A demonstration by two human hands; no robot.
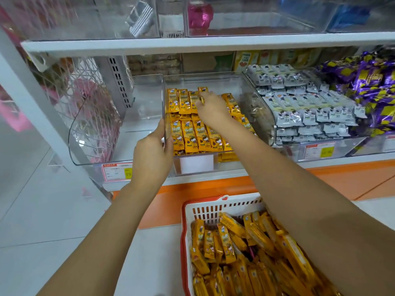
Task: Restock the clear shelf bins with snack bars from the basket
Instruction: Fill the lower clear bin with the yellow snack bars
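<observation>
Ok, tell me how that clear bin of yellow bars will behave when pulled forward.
The clear bin probably feels heavy for its size, since rows of yellow bars fill most of it. Its smooth hard plastic looks stiff yet slippery, so it should slide rather than tip. The left hand gripping one side wall alone may make it twist.

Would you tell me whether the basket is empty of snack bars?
No, the basket is piled with yellow snack bars.
</observation>
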